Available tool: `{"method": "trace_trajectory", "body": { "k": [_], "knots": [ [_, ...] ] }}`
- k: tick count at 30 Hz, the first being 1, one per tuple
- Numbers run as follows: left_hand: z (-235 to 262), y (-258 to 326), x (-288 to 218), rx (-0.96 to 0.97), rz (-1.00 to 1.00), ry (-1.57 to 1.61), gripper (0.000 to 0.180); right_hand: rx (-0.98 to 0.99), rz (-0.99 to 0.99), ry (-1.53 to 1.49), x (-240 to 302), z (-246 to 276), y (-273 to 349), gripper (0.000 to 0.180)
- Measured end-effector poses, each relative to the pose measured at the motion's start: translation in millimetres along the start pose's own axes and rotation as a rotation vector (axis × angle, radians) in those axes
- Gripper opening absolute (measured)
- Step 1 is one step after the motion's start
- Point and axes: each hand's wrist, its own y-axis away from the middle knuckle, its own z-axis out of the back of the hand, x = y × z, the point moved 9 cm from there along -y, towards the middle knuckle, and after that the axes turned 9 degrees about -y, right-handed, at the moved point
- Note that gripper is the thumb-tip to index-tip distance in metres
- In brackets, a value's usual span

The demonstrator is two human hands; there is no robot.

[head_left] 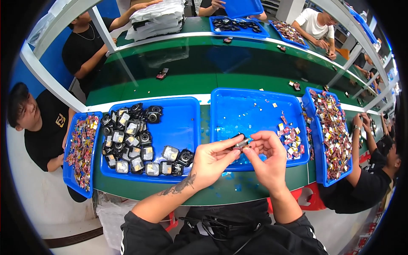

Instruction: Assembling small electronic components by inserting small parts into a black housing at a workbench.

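Note:
My left hand (211, 160) and my right hand (267, 158) meet over the near edge of a blue tray (255, 111). Between their fingertips they pinch a small black and silver part (241, 142). Both hands grip it, the left from the left side, the right from above and the right. The tray under them holds several small coloured foil pieces (290, 140) along its right side. To the left, another blue tray (178, 127) carries several black square parts (131, 144) with shiny faces.
Narrow blue trays of coloured foil pieces stand at far left (80, 148) and at right (331, 131). A green conveyor belt (204, 63) runs behind. Other people sit at left, across the belt and at right. A stack of white bags (157, 17) lies at the back.

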Motion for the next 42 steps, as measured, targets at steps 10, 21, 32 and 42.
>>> {"method": "trace_trajectory", "body": {
  "k": [10, 21, 32, 42],
  "knots": [
    [-1, 0, -1, 0.001, 0.005, -0.048, 0.041, 0.092, -0.064, 0.106, 10, 0, -7, 0.042],
    [-4, 0, 2, -0.006, -0.002, -0.004, 0.045, 0.031, 0.045, 0.215, 5, 0, -7, 0.054],
    [24, -5, -12, -0.207, -0.077, -0.026, 0.07, 0.273, 0.084, 0.211, 16, -43, -41, 0.04],
    [151, 2, -67, -0.653, -0.152, -2.11, 0.046, 0.026, -0.328, 0.495, -130, 42, -278, 0.056]
  ]
}}
